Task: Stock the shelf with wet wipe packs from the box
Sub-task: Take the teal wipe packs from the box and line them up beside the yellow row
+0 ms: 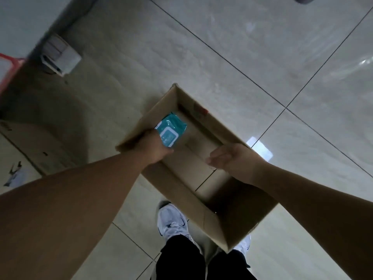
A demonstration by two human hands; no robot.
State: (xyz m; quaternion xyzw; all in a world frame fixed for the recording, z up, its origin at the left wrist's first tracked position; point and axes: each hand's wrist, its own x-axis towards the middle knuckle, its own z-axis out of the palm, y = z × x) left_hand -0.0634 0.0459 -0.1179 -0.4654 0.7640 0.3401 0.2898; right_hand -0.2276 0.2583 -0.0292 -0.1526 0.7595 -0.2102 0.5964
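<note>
Left hand (154,147) clamps down on the teal wet wipe pack (171,129), inside the cardboard box (220,217) just past its knuckles. Right hand (230,158) hovers loosely cupped, holding nothing, over the box's opposite wall.

I look down on a shop-like stockroom: glossy floor tiles (242,47), a cardboard box (232,215) open on them, a red shelf edge (8,65) beyond the box.

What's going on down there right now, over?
Left hand shut on teal wipe pack, lifting it inside the cardboard box. Right hand open over the box. No other packs visible. Nothing in the way.
</note>
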